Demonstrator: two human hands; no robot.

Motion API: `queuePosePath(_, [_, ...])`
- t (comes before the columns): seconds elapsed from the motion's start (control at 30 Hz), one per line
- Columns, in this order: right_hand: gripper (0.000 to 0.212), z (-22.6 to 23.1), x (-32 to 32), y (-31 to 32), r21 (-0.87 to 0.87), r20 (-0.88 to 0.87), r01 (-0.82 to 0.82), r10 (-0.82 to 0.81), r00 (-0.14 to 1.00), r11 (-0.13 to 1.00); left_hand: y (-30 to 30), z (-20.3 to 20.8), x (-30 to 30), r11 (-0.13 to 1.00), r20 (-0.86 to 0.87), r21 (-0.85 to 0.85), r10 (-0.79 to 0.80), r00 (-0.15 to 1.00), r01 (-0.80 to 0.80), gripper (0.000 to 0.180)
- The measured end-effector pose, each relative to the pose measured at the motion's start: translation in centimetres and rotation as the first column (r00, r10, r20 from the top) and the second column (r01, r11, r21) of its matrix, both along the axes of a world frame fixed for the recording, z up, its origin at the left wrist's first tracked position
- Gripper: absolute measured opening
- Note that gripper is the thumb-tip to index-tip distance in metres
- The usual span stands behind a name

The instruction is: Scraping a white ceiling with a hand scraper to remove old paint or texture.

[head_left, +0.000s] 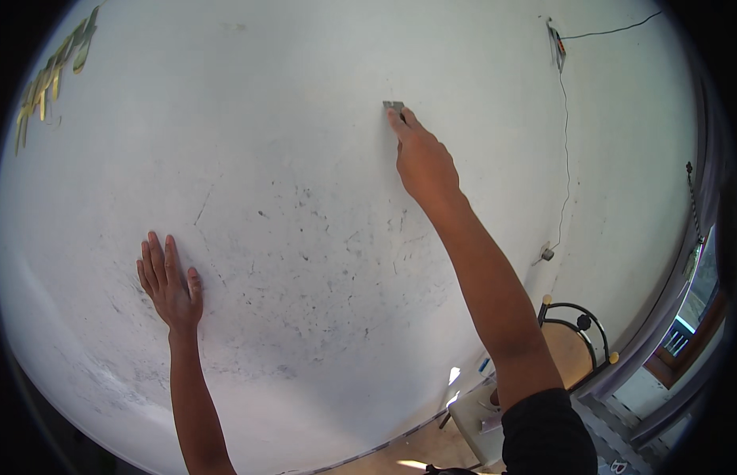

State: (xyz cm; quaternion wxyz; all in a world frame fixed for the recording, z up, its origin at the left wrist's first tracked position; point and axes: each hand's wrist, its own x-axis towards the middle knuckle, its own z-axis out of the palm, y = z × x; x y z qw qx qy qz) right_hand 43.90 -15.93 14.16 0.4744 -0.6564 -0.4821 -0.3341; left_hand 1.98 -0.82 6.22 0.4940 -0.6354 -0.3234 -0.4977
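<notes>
clearly, right hand (pixel 426 156) grips grey tool (pixel 393 105) — left hand (pixel 170 286) splayed on wall (pixel 305 158) — white letter (pixel 618 467), lower right.

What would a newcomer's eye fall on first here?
Probably the dark marks across the middle of the white wall. Above and right of them, the right hand holds a flat gray tool against the wall; the left hand lies spread on it, lower left. Gold decorations show at upper left.
</notes>
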Motion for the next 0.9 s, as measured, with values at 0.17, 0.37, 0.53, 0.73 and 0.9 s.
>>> queuePosePath(0.17, [0.045,-0.3,-0.3,0.0,-0.01,0.001,0.012,-0.012,1.0,1.0,0.2,-0.2,0.0,1.0,0.0,0.009,-0.005,1.0,0.005,0.057])
queuePosePath(0.37, [0.045,-1.4,-0.6,-0.2,-0.029,-0.052,-0.027,0.026,0.998,0.999,0.1,0.1,0.2,1.0,-0.001,0.011,-0.019,1.0,0.019,0.056])
queuePosePath(0.53, [0.046,-2.3,-1.4,-0.3,-0.027,-0.044,-0.028,0.027,0.999,0.999,0.0,-0.1,-0.2,1.0,0.017,0.0,-0.016,1.0,0.016,0.055])
queuePosePath(0.73, [0.046,-3.8,-2.1,-0.1,-0.067,-0.127,-0.059,0.05,0.991,0.996,0.1,-0.2,0.0,0.999,0.007,0.01,-0.048,0.999,0.048,0.054])
queuePosePath(0.9, [0.051,-5.2,-2.8,-0.3,-0.094,-0.14,-0.056,0.042,0.989,0.994,0.0,0.0,-0.1,0.999,0.01,0.009,-0.035,0.999,0.035,0.055])
